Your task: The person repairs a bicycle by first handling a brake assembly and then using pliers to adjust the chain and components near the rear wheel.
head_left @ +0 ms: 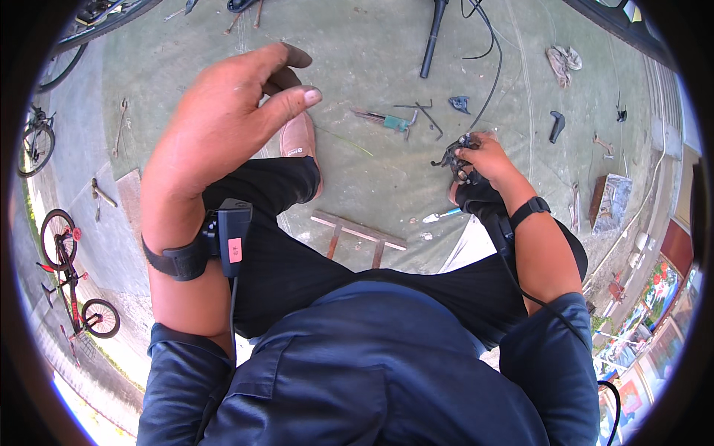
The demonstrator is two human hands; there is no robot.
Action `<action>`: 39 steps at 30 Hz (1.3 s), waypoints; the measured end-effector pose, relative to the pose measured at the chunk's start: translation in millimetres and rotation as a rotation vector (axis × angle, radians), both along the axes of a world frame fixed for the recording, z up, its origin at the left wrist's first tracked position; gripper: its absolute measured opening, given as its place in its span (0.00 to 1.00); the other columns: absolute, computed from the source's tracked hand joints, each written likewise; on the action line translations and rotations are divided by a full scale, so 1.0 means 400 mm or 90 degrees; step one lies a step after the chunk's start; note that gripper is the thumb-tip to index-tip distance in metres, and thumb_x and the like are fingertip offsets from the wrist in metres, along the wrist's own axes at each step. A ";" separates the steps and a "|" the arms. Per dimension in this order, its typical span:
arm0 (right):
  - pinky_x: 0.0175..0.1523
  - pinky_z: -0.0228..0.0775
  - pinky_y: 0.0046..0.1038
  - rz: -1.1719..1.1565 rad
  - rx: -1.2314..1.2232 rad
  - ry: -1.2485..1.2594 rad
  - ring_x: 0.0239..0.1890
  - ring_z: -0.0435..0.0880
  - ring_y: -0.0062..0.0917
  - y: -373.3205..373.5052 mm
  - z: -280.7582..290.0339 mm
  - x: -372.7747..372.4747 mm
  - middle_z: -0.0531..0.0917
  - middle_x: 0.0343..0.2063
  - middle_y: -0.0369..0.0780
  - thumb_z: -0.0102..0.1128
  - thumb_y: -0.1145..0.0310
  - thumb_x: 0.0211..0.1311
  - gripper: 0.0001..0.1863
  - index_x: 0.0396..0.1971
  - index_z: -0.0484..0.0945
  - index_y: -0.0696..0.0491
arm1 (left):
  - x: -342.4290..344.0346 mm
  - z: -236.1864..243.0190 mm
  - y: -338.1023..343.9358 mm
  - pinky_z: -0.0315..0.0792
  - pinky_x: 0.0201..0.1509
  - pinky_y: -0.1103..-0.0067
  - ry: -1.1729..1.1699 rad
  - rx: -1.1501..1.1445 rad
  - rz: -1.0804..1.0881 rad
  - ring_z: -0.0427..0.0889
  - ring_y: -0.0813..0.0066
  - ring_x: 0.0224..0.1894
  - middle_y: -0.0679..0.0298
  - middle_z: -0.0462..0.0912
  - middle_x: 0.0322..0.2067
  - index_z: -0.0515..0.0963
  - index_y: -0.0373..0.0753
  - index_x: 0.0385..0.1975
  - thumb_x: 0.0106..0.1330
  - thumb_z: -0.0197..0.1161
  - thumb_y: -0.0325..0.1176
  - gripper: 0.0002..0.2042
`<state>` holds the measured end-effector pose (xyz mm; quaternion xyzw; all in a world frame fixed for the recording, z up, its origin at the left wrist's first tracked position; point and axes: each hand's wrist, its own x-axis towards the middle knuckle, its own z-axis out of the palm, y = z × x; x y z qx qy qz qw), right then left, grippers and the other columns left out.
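Observation:
My left hand [245, 111] is raised at the upper left, its fingers loosely curved and apart from the thumb, with darkened fingertips and nothing visible in it. My right hand [483, 156] grips a dark, greasy metal mechanical part [457, 160] over my right foot. On the green ground between them lie a teal-handled tool [394, 123], black hex keys [428, 120], a small dark part [460, 104] and a light-blue-handled tool [439, 216].
Bicycle tires [625, 37] arch along the top edge, near a black tube [431, 44] with cables. Bicycles [71, 297] are at the left, along with loose wrenches [120, 126]. A cloth [561, 67], metal box [611, 204] and wooden frame [357, 229] lie around me.

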<state>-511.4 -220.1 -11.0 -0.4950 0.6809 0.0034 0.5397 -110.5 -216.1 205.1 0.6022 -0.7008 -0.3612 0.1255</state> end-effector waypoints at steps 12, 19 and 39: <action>0.56 0.65 0.25 -0.159 0.076 -0.148 0.50 0.78 0.27 -0.001 -0.202 0.060 0.81 0.49 0.42 0.66 0.73 0.52 0.28 0.55 0.72 0.61 | 0.003 -0.033 -0.025 0.72 0.44 0.76 0.017 0.053 0.016 0.79 0.70 0.36 0.57 0.80 0.32 0.73 0.31 0.49 0.62 0.63 0.31 0.17; 0.53 0.64 0.25 -0.200 0.115 -0.246 0.46 0.77 0.24 0.012 -0.269 0.215 0.82 0.43 0.39 0.64 0.74 0.54 0.22 0.51 0.74 0.60 | -0.004 -0.057 -0.045 0.72 0.44 0.76 -0.003 0.098 0.050 0.78 0.71 0.34 0.58 0.80 0.33 0.73 0.32 0.50 0.62 0.63 0.31 0.18; 0.31 0.74 0.26 -0.415 -0.072 0.058 0.28 0.83 0.29 -0.003 -0.522 -0.075 0.83 0.30 0.43 0.59 0.71 0.58 0.11 0.39 0.76 0.60 | -0.064 -0.116 -0.097 0.73 0.44 0.74 -0.102 0.166 0.053 0.80 0.66 0.35 0.55 0.81 0.34 0.73 0.32 0.50 0.59 0.64 0.28 0.19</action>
